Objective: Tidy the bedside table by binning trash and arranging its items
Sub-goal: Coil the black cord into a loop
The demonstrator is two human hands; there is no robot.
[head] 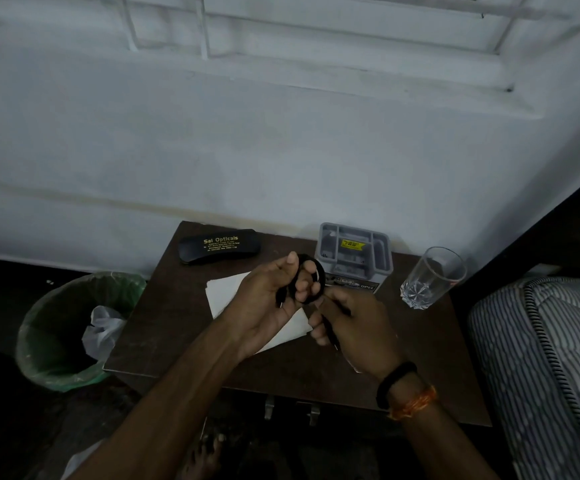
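Above the middle of the dark brown bedside table [177, 327], my left hand [267, 299] grips a coiled black cable [316, 275], the loops wound around its fingers. My right hand [354, 327] pinches the loose end of the same cable, which runs down through its fingers. Under both hands lies a white folded paper [224, 291]. A black spectacle case [219, 245] with yellow lettering rests at the back left. Against the wall stands a grey plastic organiser [354, 252]. An empty clear glass [432, 277] is upright at the right.
A green-lined bin [52, 344] with a crumpled white bag inside stands on the floor left of the table. A striped mattress [551, 358] and a dark bed frame lie close on the right. The white wall runs directly behind the table.
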